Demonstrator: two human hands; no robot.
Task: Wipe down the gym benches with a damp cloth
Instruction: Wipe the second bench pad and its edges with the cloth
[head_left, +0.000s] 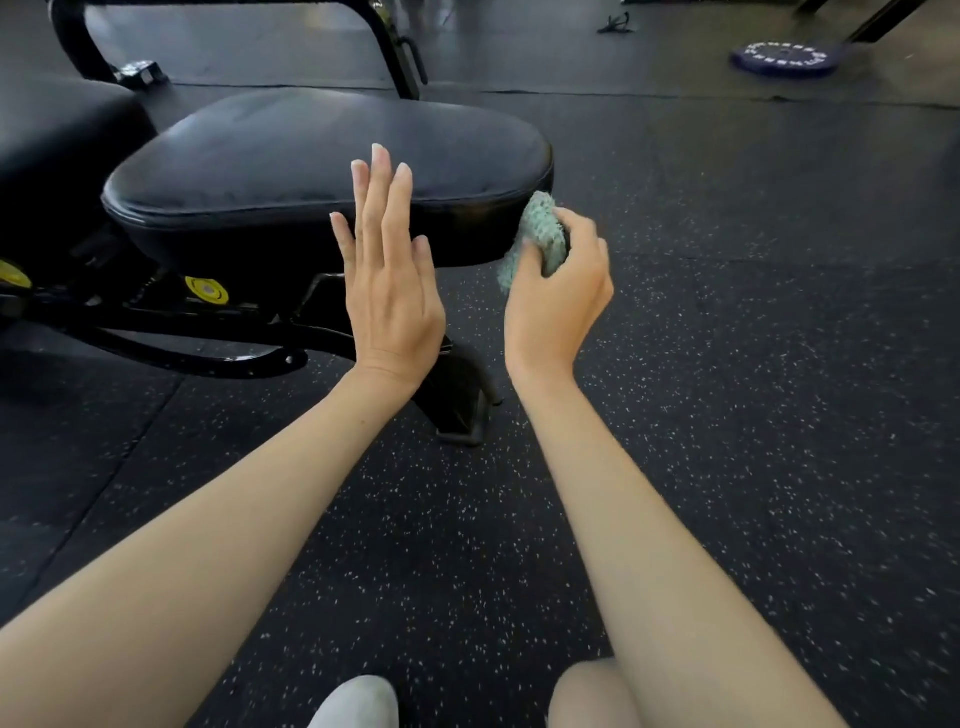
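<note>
Black vinyl seat pad (322, 156) of gym bench, wide and rounded, upper middle of view, carried on black steel frame (218, 332) with yellow adjustment knobs (206, 290). Pale green cloth (540, 234), nubby, bunched up, pressed against near right corner of pad's side edge. Right hand (558, 296) clamped round cloth, fingers curled over it, thumb below, loose corner of cloth hanging down beside thumb. Left hand (389, 275) flat and spread, fingers straight and pointing up, held in front of pad's near edge; contact with pad cannot be told. Both forearms bare, reaching up from bottom corners. Second black pad (57, 130) at left, just beside first. Black tubular bar (384, 36) arching behind bench. Underfoot, black rubber floor (753, 364) flecked with white. Blue weight plate (782, 60) flat on floor, far upper right, well apart from bench. Light shoe (356, 704) at bottom edge, knee just beside it.
</note>
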